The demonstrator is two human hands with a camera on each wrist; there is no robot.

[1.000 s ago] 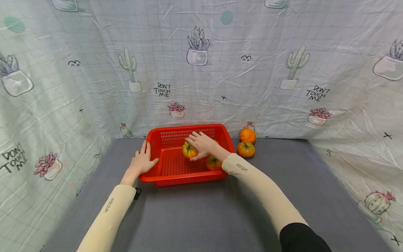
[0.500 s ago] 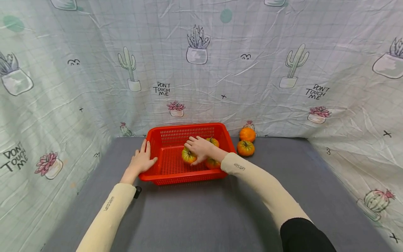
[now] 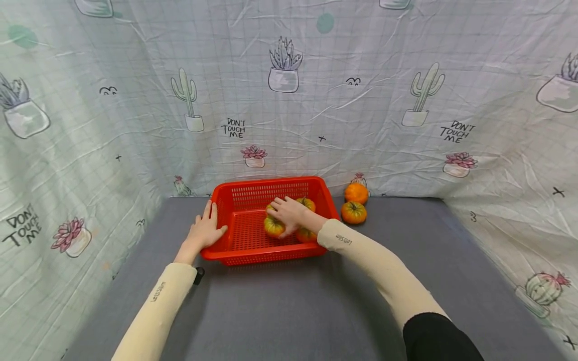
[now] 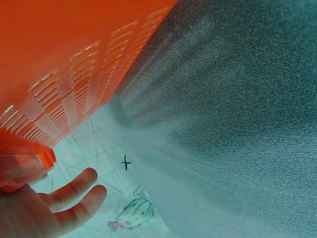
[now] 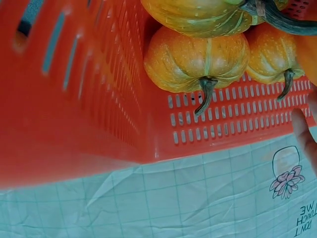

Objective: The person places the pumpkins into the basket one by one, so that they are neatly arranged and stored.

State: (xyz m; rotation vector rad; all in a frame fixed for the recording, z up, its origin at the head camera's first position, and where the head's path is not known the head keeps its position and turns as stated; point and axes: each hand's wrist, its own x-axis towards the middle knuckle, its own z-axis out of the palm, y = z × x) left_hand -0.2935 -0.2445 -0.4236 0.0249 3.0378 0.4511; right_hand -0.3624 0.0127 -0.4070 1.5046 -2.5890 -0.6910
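Note:
A red plastic basket (image 3: 266,255) stands on the grey table. My left hand (image 3: 205,232) rests on its left rim, thumb over the edge and fingers stretched along the outside; in the left wrist view two fingers (image 4: 81,210) extend past the rim. Inside the basket my right hand (image 3: 291,213) grips a small yellow-green and orange pumpkin (image 3: 273,228), fingers over its top and thumb at the near side. Another pumpkin (image 3: 307,203) sits at the back right, and one (image 3: 305,235) lies under the right wrist. Stemmed pumpkins (image 5: 198,59) line the far wall in the right wrist view.
Right of the basket, an orange pumpkin (image 3: 356,192) and a greenish-orange pumpkin (image 3: 353,212) stand on the table (image 3: 280,311). A cactus-print cloth (image 3: 361,115) hangs behind and along both sides.
My right hand has moved slightly down and nearer with the pumpkin, and more of the pumpkins behind it shows. The left hand and basket keep their places.

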